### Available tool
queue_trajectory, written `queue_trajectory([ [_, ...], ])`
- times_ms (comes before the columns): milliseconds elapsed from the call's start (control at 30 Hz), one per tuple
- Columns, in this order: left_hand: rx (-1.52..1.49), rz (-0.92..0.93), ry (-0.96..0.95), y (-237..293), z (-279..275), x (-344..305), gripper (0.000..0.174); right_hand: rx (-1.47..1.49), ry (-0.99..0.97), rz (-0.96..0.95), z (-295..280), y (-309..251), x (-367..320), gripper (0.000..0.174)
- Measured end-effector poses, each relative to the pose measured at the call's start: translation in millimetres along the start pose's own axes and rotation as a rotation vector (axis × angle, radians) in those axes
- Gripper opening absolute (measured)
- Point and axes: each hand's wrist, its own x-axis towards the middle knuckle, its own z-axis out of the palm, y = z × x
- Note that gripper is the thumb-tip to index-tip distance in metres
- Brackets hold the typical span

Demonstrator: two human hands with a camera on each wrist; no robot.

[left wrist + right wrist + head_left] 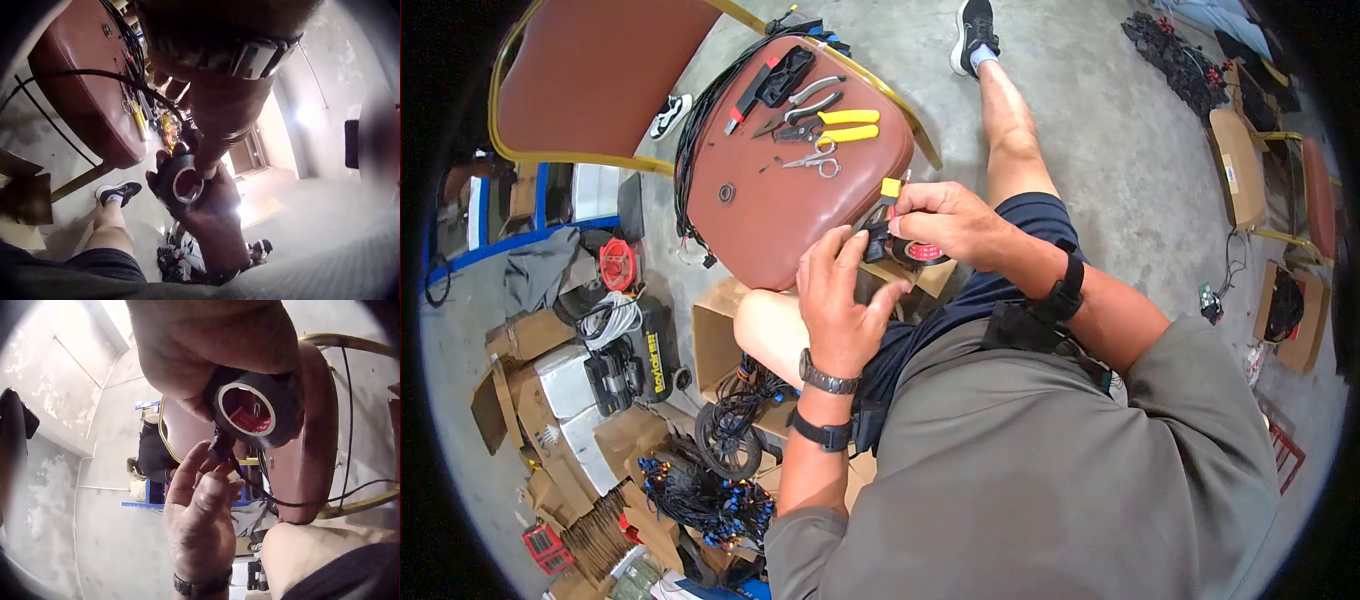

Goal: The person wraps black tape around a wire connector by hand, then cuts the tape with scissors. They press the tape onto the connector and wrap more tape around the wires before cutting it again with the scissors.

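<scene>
The right hand (950, 222) grips a roll of black tape (922, 252) with a red-printed core; the roll's ring faces the camera in the right wrist view (282, 415). A yellow connector (891, 188) sticks up beside its fingertips. A dark cable end (219, 449) hangs just below the roll. The left hand (835, 305) is left of the roll, fingers extended and thumb spread apart, its fingertips beside a black piece (877, 240). Whether they touch it is unclear. In the left wrist view, the left hand (228, 112) partly covers the roll (164, 181).
On the red-brown chair seat (750, 225) lie yellow-handled pliers (850, 125), scissors (825, 160), a red-and-black cutter (752, 95) and a small ring (726, 193). Black cables run along its edge. Below are a cardboard box (718, 335) and bundled wires (700, 500).
</scene>
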Motion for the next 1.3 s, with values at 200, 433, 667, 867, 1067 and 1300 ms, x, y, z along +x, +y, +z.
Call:
queue_trajectory([
  [200,0.021,0.023,0.047,-12,6,3,0.049,0.049,0.004,0.006,10,-4,-3,0.015],
  [433,-0.351,-0.094,0.165,-6,0,13,0.037,-0.004,-0.083,-0.140,17,-19,-9,0.023],
  [667,-0.793,-0.417,0.108,-15,-12,16,0.031,-0.272,-0.135,-0.270,19,-38,-6,0.034],
  [867,-0.794,-0.394,0.142,-15,-15,24,0.023,-0.227,-0.130,-0.104,21,-50,5,0.031],
  [1067,-0.742,-0.325,0.135,-16,-13,27,0.016,-0.391,-0.079,-0.164,27,-51,5,0.037],
  [1300,-0.641,-0.327,0.208,-24,-17,24,0.015,-0.290,-0.129,-0.176,30,-50,4,0.041],
])
